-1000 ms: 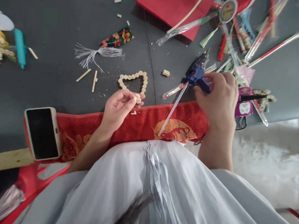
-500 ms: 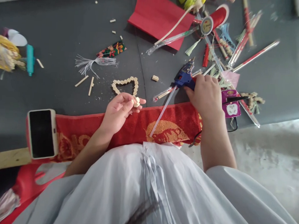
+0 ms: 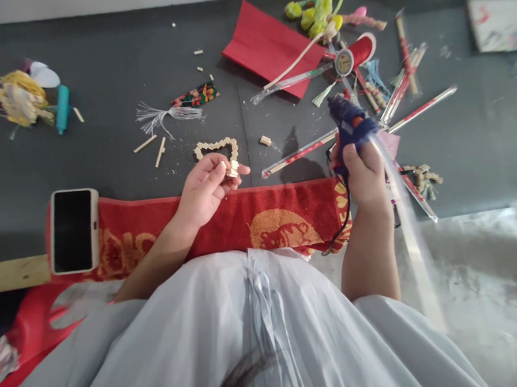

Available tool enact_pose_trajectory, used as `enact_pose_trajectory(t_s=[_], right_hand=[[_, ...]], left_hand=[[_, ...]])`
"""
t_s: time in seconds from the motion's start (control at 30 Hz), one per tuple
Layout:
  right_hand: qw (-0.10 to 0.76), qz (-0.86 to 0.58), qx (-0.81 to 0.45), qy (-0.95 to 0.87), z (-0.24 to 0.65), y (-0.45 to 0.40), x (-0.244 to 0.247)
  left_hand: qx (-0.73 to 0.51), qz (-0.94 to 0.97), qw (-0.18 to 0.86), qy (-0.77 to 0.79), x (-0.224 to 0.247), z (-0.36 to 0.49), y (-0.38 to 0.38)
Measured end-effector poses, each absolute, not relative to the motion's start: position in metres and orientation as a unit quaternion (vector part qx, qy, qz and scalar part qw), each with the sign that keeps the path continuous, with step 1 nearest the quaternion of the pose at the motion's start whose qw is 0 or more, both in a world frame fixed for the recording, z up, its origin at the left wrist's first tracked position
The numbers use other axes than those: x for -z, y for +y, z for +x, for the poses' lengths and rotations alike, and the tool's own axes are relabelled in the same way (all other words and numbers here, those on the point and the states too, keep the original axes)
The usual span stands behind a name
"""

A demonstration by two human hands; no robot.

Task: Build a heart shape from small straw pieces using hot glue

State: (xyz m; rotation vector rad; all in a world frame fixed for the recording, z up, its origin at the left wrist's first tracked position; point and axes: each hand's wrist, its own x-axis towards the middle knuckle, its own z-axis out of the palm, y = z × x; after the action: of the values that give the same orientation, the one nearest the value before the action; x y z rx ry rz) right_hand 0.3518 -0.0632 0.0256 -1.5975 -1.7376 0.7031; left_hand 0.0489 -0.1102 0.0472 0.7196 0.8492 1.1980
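Small pale wooden pieces [image 3: 232, 169] are pinched between the thumb and fingers of my left hand [image 3: 204, 189], just in front of a heart-shaped outline of pale pieces [image 3: 216, 143] on the grey table. My right hand [image 3: 362, 173] is wrapped round a blue glue gun [image 3: 353, 124], raised above the table. Its nozzle points up and to the left, and a long translucent glue stick [image 3: 406, 224] trails from its back, blurred. Beneath my left hand lies a red towel [image 3: 240, 213] with orange patterns.
A phone [image 3: 73, 230] rests on the towel's left end. Red paper [image 3: 272, 47], a red thread spool [image 3: 362, 50] and wrapped sticks [image 3: 423, 108] lie at the back and right. Yellow string [image 3: 17, 93] sits far left; short wooden sticks [image 3: 145, 143] are nearer the middle.
My right hand has lifted the glue gun off the table and turned it, so the glue stick swung from the left to the lower right. My left hand still holds the pale pieces.
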Motion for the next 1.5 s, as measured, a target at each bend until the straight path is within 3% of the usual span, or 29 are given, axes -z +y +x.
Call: enact_pose_trajectory(t_s=[0.13,0.43,0.63,1.5], right_hand=[[0.43,-0.534,-0.471,-0.555,0.326,-0.076,-0.041],[0.4,-0.468,-0.607,-0.503,0.286,-0.104,-0.071],[0.351,-0.455,-0.632,-0.519,0.281,-0.108,-0.072],[0.316,-0.434,-0.638,-0.552,0.279,-0.1,-0.078]], left_hand=[[-0.531,0.335,0.676,0.386,-0.048,0.047,-0.11],[-0.529,0.393,0.669,0.343,-0.042,0.039,-0.11],[-0.532,0.418,0.645,0.356,-0.044,0.038,-0.109],[-0.524,0.453,0.62,0.368,-0.044,0.029,-0.113]])
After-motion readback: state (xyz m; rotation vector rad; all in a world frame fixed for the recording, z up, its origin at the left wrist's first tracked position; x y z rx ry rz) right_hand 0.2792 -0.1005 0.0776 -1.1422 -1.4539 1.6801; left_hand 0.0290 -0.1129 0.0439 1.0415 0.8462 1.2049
